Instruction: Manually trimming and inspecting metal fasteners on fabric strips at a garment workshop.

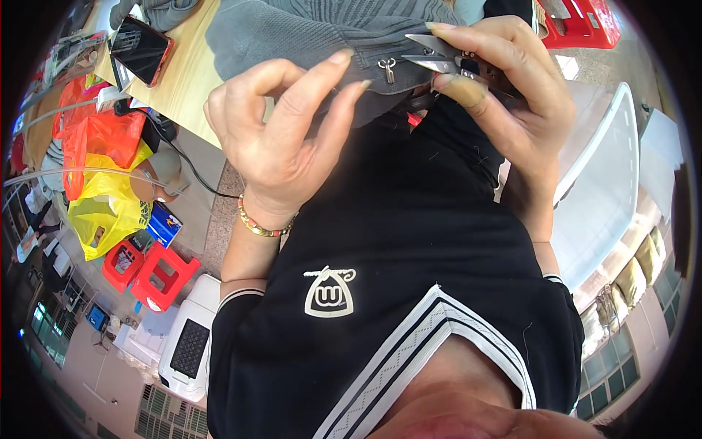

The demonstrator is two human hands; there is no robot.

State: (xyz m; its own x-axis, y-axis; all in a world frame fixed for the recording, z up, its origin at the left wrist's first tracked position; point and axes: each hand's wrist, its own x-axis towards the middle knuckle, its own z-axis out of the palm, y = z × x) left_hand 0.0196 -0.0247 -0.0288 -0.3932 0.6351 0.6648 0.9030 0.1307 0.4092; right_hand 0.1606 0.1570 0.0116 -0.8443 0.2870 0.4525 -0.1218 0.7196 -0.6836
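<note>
Head view: left hand (281,132) pinches the edge of a grey knitted garment (307,33) beside its small metal zipper pull (387,69), grip closed on the fabric. Right hand (504,80) grips small metal thread snips (439,55), blades at the garment's edge. Garment lies over the wooden surface (191,73); a red-cased phone (140,48) rests nearby.

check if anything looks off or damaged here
Nothing stands out. The left hand pinches the grey garment near its zipper pull, and the right hand holds small thread snips against it.
</note>
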